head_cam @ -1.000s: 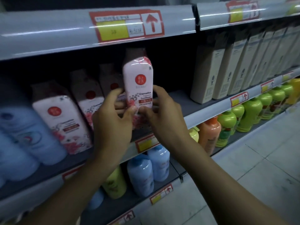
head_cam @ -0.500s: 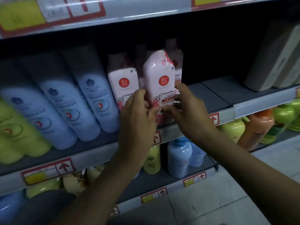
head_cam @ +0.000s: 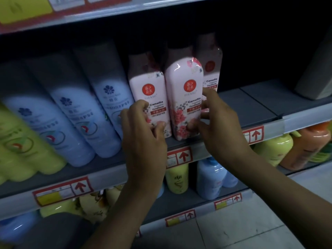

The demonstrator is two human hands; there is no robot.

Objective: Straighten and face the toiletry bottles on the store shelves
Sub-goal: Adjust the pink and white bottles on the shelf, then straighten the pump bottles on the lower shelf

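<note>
left hand (head_cam: 143, 141): grips left bottle (head_cam: 149, 87) | right hand (head_cam: 221, 126): grips front bottle (head_cam: 183, 78)

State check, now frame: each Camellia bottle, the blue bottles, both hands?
middle Camellia bottle: upright at the shelf's front edge, label out, gripped.
left Camellia bottle: upright, label out, gripped.
rear Camellia bottle: upright, set back, partly hidden.
blue bottles: standing in a row, labels out, untouched.
left hand: fingers curled round left Camellia bottle.
right hand: pinches middle Camellia bottle.
</note>
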